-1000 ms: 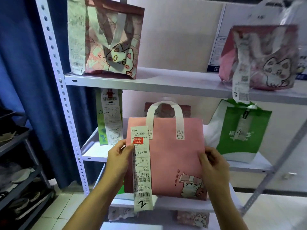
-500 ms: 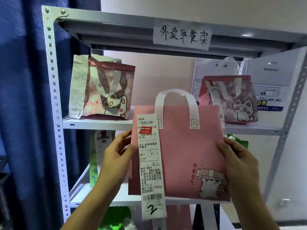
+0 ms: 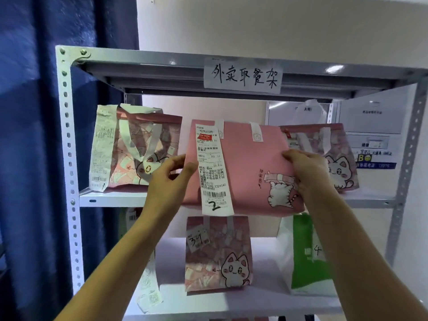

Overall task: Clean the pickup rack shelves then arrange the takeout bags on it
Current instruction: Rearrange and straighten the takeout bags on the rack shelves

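Observation:
I hold a plain pink takeout bag [image 3: 250, 167] with a cat drawing and a long receipt marked 2, level with the upper shelf [image 3: 111, 199] of the white metal rack. My left hand [image 3: 171, 174] grips its left edge and my right hand [image 3: 305, 167] grips its right side. The bag sits between two patterned pink cat bags, one on the left [image 3: 129, 154] and one on the right [image 3: 338, 158]. Its bottom edge overlaps the shelf's front lip; whether it rests on the shelf I cannot tell.
The shelf below [image 3: 266, 295] carries a patterned cat bag tagged 34 [image 3: 217, 253] and a green-and-white bag marked 4 [image 3: 308, 253]. A handwritten paper sign [image 3: 243, 76] hangs on the top rail. A dark blue curtain [image 3: 30, 158] hangs left of the rack.
Both hands have lifted the pink bag from in front of the lower shelf up to the upper shelf, between the two cat bags. My view has tilted upward.

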The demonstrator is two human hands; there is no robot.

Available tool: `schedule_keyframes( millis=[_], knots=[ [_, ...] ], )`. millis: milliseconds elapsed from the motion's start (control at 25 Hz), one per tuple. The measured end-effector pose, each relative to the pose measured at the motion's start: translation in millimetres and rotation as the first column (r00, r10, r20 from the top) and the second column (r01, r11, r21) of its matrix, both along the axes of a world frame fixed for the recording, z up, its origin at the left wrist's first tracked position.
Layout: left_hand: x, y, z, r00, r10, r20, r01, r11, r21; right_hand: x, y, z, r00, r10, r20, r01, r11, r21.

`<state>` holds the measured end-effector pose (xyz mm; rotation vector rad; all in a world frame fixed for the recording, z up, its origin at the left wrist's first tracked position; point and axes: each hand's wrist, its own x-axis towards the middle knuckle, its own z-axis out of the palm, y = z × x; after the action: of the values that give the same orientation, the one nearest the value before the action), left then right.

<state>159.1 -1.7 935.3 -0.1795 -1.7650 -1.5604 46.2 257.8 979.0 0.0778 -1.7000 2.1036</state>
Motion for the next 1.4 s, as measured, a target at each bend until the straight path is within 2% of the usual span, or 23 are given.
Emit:
schedule_keyframes(
  millis=[160,240,480,720,960,1240,1400],
  knots=[
    [-32,3,12,0.998,0.056,0.022,-0.052,0.990,-0.133,-35,-9,9,0.989,-0.057,-0.134,0.069,0.994,0.087],
    [-48,1,14,0.997,0.076,0.014,-0.073,0.988,-0.132,-49,-17,11,0.974,-0.068,-0.216,0.099,0.986,0.135],
    [-92,-9,8,0.979,0.204,0.001,-0.201,0.965,-0.166,-80,-32,20,0.934,-0.104,-0.341,0.157,0.979,0.130],
    [-129,-9,-21,0.937,0.336,0.100,-0.307,0.924,-0.230,-108,-42,-26,0.949,-0.080,-0.305,0.156,0.960,0.231],
    [-148,-10,-28,0.912,0.382,0.149,-0.353,0.916,-0.189,-123,-41,-50,0.935,-0.119,-0.335,0.216,0.938,0.269],
    [-149,-10,-35,0.928,0.321,0.191,-0.278,0.935,-0.219,-116,-42,-68,0.950,-0.103,-0.294,0.223,0.886,0.408],
    [-141,-7,-34,0.931,0.274,0.241,-0.220,0.949,-0.228,-104,-42,-71,0.953,-0.099,-0.285,0.212,0.892,0.399]
  ],
)
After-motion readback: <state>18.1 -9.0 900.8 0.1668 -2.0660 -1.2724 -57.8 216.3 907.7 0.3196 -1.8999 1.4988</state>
